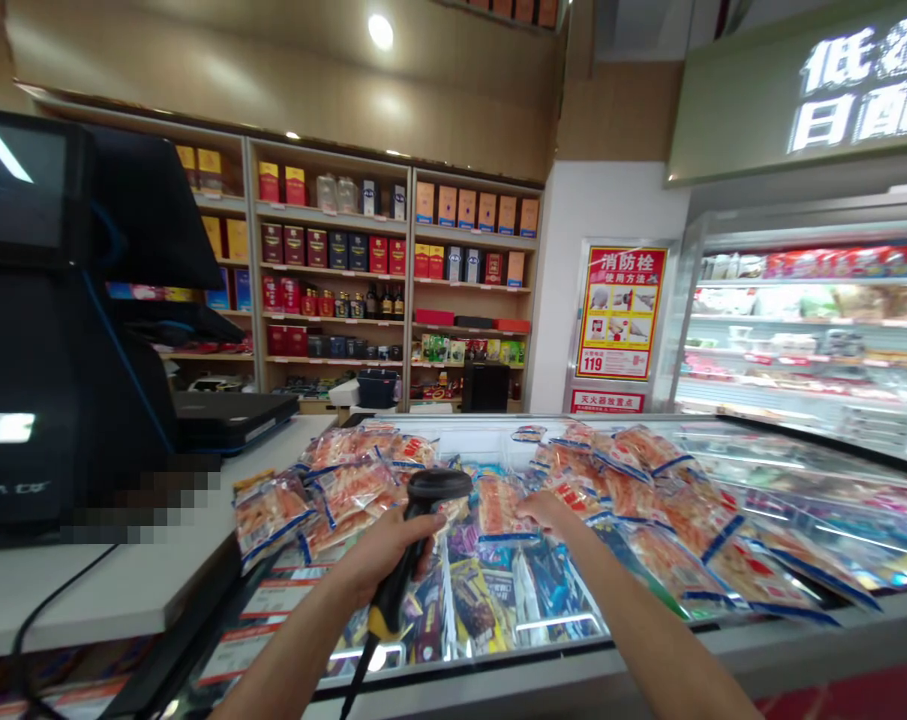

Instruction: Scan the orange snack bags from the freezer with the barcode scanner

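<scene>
My left hand (382,555) is wrapped around the handle of a black and yellow barcode scanner (402,590). The scanner stands upright with its head at the top, and a cable runs down from its base. My right hand (549,512) pinches the right edge of a clear packet of orange-pink food (496,508) with a blue lower edge, just right of the scanner head. More such packets (355,490) are heaped on the glass-topped freezer to the left, and another heap of packets (648,490) spreads to the right.
Under the glass of the chest freezer (528,655) lie colourful packs. At left, a checkout terminal (55,330) stands on a white counter (190,530), with a black cable hanging at the front. Shelves of boxes (333,265) line the back; a refrigerated display (813,330) stands at right.
</scene>
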Demonstrator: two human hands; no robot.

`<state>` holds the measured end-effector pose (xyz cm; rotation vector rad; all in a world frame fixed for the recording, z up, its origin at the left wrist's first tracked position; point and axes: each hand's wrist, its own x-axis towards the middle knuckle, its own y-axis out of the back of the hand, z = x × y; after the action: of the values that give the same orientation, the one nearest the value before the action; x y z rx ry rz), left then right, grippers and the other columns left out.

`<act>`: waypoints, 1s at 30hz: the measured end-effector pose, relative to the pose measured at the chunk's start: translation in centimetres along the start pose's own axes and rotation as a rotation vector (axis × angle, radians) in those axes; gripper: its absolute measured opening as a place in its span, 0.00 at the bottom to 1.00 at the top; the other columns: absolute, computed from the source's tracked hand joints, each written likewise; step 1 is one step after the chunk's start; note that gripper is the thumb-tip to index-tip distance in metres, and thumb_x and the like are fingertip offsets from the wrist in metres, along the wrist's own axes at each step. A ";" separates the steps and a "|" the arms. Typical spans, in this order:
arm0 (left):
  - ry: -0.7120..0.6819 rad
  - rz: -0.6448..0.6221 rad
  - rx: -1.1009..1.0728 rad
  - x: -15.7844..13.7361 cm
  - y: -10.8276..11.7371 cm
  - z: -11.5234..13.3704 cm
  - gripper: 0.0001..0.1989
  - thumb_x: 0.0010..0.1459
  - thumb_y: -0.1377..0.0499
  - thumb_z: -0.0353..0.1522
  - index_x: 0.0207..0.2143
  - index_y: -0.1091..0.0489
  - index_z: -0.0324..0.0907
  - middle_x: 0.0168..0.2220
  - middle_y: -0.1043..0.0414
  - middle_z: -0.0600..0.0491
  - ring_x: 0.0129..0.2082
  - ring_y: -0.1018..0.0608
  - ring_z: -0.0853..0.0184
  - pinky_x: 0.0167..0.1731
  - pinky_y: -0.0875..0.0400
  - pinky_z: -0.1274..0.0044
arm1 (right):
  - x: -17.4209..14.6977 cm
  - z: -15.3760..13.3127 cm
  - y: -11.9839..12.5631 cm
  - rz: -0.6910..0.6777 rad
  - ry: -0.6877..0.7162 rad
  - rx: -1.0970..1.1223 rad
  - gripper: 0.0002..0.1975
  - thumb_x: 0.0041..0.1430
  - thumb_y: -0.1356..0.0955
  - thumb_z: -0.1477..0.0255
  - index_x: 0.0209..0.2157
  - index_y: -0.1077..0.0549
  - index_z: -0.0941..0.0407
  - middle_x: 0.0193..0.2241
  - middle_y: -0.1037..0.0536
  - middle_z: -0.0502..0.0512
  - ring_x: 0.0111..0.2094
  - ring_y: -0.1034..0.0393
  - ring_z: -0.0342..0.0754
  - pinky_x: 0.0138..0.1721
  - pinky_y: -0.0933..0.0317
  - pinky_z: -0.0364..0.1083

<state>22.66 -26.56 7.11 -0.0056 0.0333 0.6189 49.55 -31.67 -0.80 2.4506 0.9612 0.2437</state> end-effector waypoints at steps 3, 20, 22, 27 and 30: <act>0.014 -0.010 -0.008 0.0 0.0 0.3 0.11 0.44 0.45 0.36 0.18 0.42 0.39 0.12 0.40 0.60 0.11 0.37 0.76 0.13 0.44 0.82 | 0.7 0.1 -0.1 0.120 0.097 0.084 0.07 0.38 0.38 0.73 0.25 0.34 0.57 0.14 0.34 0.45 0.16 0.41 0.40 0.17 0.49 0.39; -0.041 -0.115 -0.063 0.7 -1.5 2.1 0.13 0.43 0.45 0.39 0.19 0.39 0.38 0.14 0.38 0.58 0.12 0.37 0.77 0.13 0.42 0.82 | 3.4 0.1 -0.2 0.444 0.406 -0.016 0.13 0.40 0.38 0.75 0.33 0.36 0.59 0.28 0.27 0.56 0.30 0.32 0.47 0.32 0.41 0.44; -0.041 -0.115 -0.080 0.7 -1.5 2.1 0.12 0.43 0.44 0.39 0.20 0.39 0.38 0.15 0.38 0.58 0.12 0.37 0.77 0.13 0.42 0.82 | 3.5 0.2 -0.3 0.445 0.399 -0.018 0.13 0.40 0.38 0.74 0.33 0.36 0.59 0.28 0.27 0.56 0.30 0.32 0.47 0.32 0.41 0.44; -0.027 -0.077 -0.087 0.9 -1.5 2.2 0.12 0.44 0.45 0.38 0.18 0.40 0.38 0.13 0.40 0.59 0.11 0.37 0.77 0.13 0.43 0.83 | 3.5 0.0 -0.6 0.444 0.382 0.005 0.14 0.40 0.38 0.74 0.34 0.36 0.57 0.27 0.27 0.54 0.28 0.32 0.46 0.30 0.41 0.43; -0.037 -0.034 -0.111 1.3 -1.1 2.2 0.12 0.43 0.44 0.38 0.18 0.40 0.38 0.13 0.40 0.59 0.11 0.37 0.77 0.13 0.42 0.83 | 3.6 -0.3 -0.6 0.428 0.370 0.043 0.15 0.40 0.38 0.73 0.35 0.36 0.58 0.26 0.27 0.53 0.25 0.33 0.45 0.27 0.42 0.42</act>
<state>24.41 -26.63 9.30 -0.1023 -0.0373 0.5860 51.76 -28.69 -0.90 2.6835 0.5663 0.8536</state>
